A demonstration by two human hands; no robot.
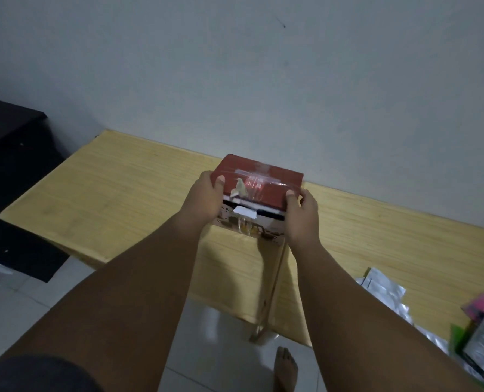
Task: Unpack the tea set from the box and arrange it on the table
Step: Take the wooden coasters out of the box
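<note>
1. Box (259, 188) sits on the counter (116, 193), toward the back edge near the wall, roughly centre of the top.
2. Left hand (205, 198) is clamped on the box's left end, thumb on the lid, fingers wrapped round the side.
3. Right hand (301, 215) is clamped on the right end the same way, thumb up on the lid corner. Neither hand is open.
4. Key relation: box lies straight ahead of the person, betw. both hands, long axis running left-right across the body. Both hands sit about equally near, one per short end, so the lid looks set to lift straight up or hinge back toward the wall.
5. Box looks: dark red lid w/ pale printed lettering and clear tape strips across the top; a torn patch shows lighter card near the left thumb. Front face is white w/ dark printed pictures, poss. of the tea set, too blurred to say. A white tab or tape piece sticks out at the front seam.
6. A dark gap shows under the lid's front edge, so I'd judge it's partly raised; nothing of the set is visible yet.
7. Packets (385, 290) and other boxes clutter the counter's right end, well apart from the box. Left part of the counter is free for laying things out.
</note>
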